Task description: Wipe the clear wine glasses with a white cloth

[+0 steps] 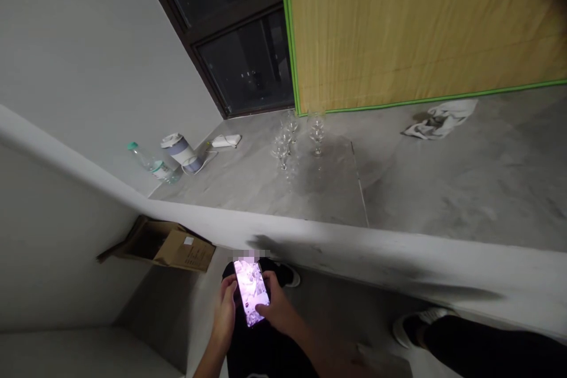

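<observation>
A smartphone (250,289) with a bright pinkish screen is held upright above my dark-trousered lap, at the bottom middle of the head view. My left hand (227,301) grips its left edge, the thumb along the side. From the right, my right hand (277,301) wraps the other edge, and its thumb rests on the lower part of the screen. The fingers behind the phone are hidden. A blurred patch covers the top end of the phone.
Several stemmed glasses (283,144) stand on the grey ledge (248,189). To their left are a lidded cup (181,150), a plastic bottle (155,166) and a white device (225,140). A crumpled cloth (443,120) lies right. An open cardboard box (186,250) sits below.
</observation>
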A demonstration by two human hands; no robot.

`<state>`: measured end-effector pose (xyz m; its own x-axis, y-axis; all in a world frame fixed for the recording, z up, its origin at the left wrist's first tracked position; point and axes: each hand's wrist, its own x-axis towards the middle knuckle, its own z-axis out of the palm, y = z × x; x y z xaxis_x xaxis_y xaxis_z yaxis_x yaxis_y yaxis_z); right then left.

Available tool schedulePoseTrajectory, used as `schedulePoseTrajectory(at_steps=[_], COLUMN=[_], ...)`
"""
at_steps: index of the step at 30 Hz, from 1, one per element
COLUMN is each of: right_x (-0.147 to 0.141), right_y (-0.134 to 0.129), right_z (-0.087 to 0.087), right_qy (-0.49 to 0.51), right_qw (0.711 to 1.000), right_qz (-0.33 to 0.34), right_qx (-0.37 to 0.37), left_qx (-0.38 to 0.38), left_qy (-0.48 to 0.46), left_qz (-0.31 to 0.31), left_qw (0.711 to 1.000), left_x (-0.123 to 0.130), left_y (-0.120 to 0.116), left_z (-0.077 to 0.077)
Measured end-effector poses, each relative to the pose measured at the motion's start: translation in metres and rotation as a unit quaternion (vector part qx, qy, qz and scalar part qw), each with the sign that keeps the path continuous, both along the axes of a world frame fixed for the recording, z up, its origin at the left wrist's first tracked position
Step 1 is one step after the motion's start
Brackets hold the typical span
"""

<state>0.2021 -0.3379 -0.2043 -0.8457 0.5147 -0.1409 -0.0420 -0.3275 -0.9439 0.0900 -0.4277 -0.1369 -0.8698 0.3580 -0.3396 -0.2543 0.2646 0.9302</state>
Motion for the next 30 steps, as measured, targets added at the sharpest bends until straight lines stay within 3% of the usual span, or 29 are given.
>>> schedulePoseTrajectory(at_steps=[7,15,20,30], right_x=[0.005,0.014,0.015,0.015], right_y=[0.003,0.006,0.004,-0.002], right_z=[-0.001,-0.012,-0.021,-0.019], right_qy=[-0.021,-0.007,-0.02,-0.054], right_qw=[0.998,0.996,0.994,0.994], right_qz=[0.043,0.07,0.09,0.085], right_qx=[-0.049,-0.055,-0.055,-0.031], left_qx=[0.023,0.084,0.111,0.182], left_qy=[-0.007,-0.025,-0.044,-0.12], left_qz=[-0.022,-0.051,-0.077,-0.077], left_qw=[0.999,0.995,0.99,0.973], left_x=[0.006,-0.003,-0.011,-0.018], left_y=[0.001,-0.009,-0.015,-0.015], left_z=[0.003,-0.027,-0.037,-0.035])
